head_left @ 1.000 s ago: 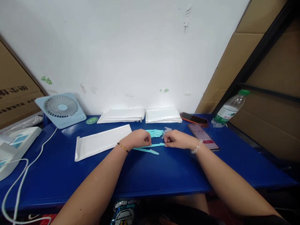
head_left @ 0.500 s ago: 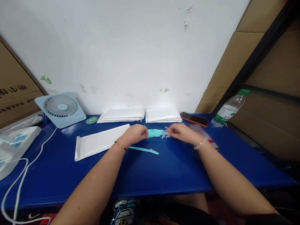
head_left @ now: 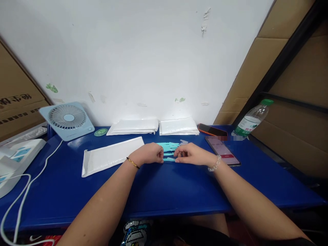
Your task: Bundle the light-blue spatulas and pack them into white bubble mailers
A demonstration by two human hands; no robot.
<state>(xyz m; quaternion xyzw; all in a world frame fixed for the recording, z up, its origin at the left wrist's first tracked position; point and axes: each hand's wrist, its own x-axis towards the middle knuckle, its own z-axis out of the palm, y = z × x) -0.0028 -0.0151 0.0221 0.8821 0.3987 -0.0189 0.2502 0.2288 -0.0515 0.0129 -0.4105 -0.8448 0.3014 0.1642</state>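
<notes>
My left hand (head_left: 153, 153) pinches a slim teal stick (head_left: 169, 159) that looks like an eyebrow razor, its handle partly hidden by the fingers. The razor points right, low over the table. My right hand (head_left: 191, 155) is curled at the razor's far end, thumb and fingertips close to it. Whatever small thing those fingers may hold is hidden. Just behind both hands lies a pile of similar teal razors (head_left: 167, 146). Small clear plastic pieces (head_left: 183, 141) lie beside the pile, partly covered by my right hand.
A white padded envelope (head_left: 110, 155) lies left of my left hand. Two stacks of white envelopes (head_left: 134, 125) (head_left: 178, 125) rest against the wall. Two phones (head_left: 212, 130) (head_left: 225, 152) and a water bottle (head_left: 252, 119) are at right. A blue fan (head_left: 69, 119) and power strip (head_left: 22, 160) stand left.
The single razor that lay on the table is now in my left hand. Both hands have come toward me from the pile, and my right hand has moved left to the razor's end.
</notes>
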